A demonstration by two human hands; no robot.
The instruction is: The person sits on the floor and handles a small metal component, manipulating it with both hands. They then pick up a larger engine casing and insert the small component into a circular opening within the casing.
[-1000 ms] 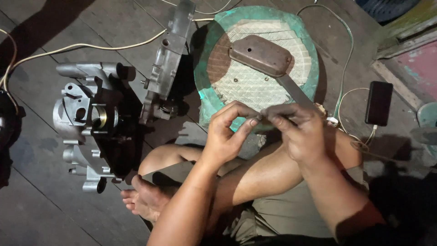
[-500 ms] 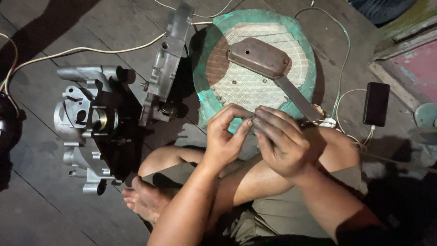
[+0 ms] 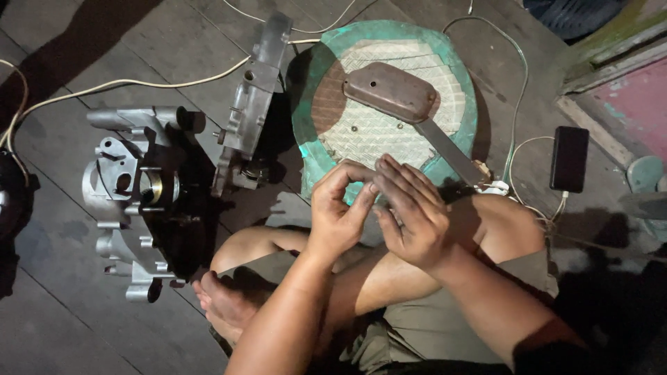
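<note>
Floor: dark wooden floor planks are being lit from above, with the edges of the view falling into shadow.
Left hand: the left hand is being held over the crossed legs, thumb and forefinger curled into a ring, their tips meeting those of the other hand.
Right hand: the right hand is being held palm down just beside the left, its fingers bunched narrow at the meeting point.
Held thing: whatever is being pinched is hidden between the fingertips; neither its shape, its long axis nor its pointing can be told.
Place of it: the pinch is being kept just in front of the near rim of the round green tray, above the knees.
Tray contents: a brown metal cover is lying on the tray's woven mat, with a flat grey bar running from it down to the right.
Beside: a grey engine casing is standing at the left, and a narrower casing part is leaning between it and the tray.
Right side: a black phone is lying well apart, with a white cable attached.
Change: a short dark piece seen between both hands a second ago is no longer being shown; the right hand has been turned over it.
Cut off: a dark round object at the far left edge is being cropped.
</note>
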